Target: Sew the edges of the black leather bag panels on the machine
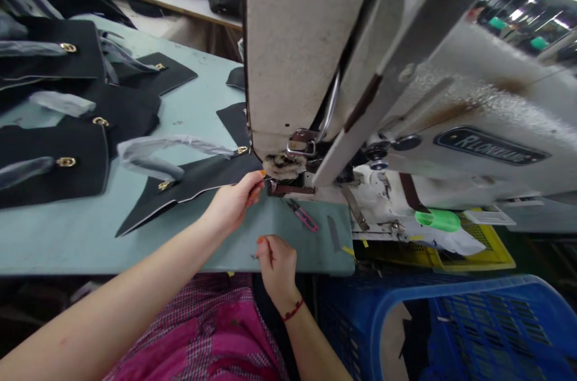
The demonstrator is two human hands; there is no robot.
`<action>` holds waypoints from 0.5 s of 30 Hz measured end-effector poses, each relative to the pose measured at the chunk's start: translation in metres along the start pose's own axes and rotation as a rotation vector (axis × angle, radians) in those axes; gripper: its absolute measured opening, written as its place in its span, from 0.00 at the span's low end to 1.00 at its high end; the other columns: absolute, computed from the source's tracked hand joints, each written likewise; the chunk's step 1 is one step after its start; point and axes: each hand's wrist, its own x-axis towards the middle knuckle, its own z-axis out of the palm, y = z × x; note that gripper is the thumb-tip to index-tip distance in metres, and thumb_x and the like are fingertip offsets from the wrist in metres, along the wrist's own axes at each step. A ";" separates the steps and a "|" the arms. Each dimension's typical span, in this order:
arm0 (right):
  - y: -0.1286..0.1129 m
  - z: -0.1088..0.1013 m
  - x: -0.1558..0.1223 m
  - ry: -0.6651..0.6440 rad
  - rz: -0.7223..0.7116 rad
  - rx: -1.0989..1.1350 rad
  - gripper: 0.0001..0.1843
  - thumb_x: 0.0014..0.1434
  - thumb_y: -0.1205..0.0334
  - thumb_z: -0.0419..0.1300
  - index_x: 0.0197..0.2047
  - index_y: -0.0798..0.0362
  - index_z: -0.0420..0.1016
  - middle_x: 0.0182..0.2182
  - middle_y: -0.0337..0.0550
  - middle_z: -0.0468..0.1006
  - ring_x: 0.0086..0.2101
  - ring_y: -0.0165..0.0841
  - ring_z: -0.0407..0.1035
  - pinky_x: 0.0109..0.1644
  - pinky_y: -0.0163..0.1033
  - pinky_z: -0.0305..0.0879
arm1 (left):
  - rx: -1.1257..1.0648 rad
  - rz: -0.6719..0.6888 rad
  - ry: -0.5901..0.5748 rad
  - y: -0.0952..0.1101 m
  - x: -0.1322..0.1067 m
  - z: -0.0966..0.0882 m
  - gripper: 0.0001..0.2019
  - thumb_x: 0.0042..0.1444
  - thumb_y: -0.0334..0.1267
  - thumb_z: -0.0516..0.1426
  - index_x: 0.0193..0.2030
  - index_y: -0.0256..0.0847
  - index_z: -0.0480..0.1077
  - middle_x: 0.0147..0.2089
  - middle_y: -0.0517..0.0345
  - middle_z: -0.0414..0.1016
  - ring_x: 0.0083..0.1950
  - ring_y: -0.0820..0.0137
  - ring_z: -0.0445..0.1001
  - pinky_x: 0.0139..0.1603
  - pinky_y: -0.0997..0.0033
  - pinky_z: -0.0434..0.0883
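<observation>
My left hand (234,204) pinches the edge of a black bag panel (198,182) with a gold clasp and a plastic-wrapped handle, right beside the presser foot (283,187) of a white sewing machine (360,68). My right hand (276,261) rests at the front edge of the pale green table (67,237), its fingers closed in a pinch on something thin I cannot make out, perhaps a thread. A red cord circles that wrist.
Several black bag panels with gold clasps (49,167) lie stacked at the left. Pink thread snips (303,216) lie on the table near the needle. A blue plastic crate (451,333) stands at the lower right, a yellow tray (469,249) behind it.
</observation>
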 end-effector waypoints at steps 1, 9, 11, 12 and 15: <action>0.000 0.000 0.000 0.000 0.004 0.013 0.19 0.70 0.62 0.47 0.31 0.55 0.72 0.24 0.42 0.76 0.26 0.28 0.72 0.32 0.30 0.59 | -0.022 0.001 0.027 -0.001 -0.002 0.003 0.16 0.44 0.39 0.64 0.15 0.39 0.63 0.16 0.65 0.58 0.19 0.79 0.54 0.21 0.76 0.54; 0.001 -0.001 0.002 0.016 0.035 0.067 0.19 0.66 0.63 0.47 0.25 0.54 0.68 0.22 0.42 0.73 0.24 0.29 0.65 0.29 0.33 0.55 | -0.039 0.037 0.342 -0.029 -0.023 0.028 0.15 0.49 0.49 0.63 0.24 0.40 0.69 0.24 0.61 0.70 0.26 0.73 0.65 0.26 0.74 0.60; 0.002 0.000 0.002 0.042 0.056 0.093 0.15 0.63 0.63 0.49 0.24 0.54 0.66 0.21 0.41 0.71 0.24 0.29 0.63 0.28 0.34 0.53 | 0.016 0.023 0.410 -0.037 -0.024 0.035 0.17 0.51 0.54 0.61 0.27 0.40 0.71 0.26 0.58 0.73 0.29 0.71 0.69 0.28 0.73 0.61; 0.003 0.000 0.002 0.054 0.071 0.119 0.14 0.61 0.63 0.51 0.24 0.54 0.66 0.21 0.41 0.71 0.24 0.30 0.62 0.28 0.34 0.53 | 0.028 0.024 0.432 -0.041 -0.025 0.039 0.19 0.52 0.56 0.61 0.28 0.40 0.72 0.27 0.58 0.73 0.30 0.71 0.69 0.28 0.73 0.61; -0.001 -0.005 0.006 0.088 0.136 0.243 0.13 0.60 0.60 0.52 0.25 0.54 0.67 0.22 0.41 0.72 0.24 0.30 0.62 0.27 0.33 0.55 | -0.034 0.088 0.418 -0.049 -0.042 0.047 0.19 0.55 0.56 0.60 0.28 0.40 0.70 0.24 0.62 0.67 0.26 0.74 0.64 0.26 0.74 0.59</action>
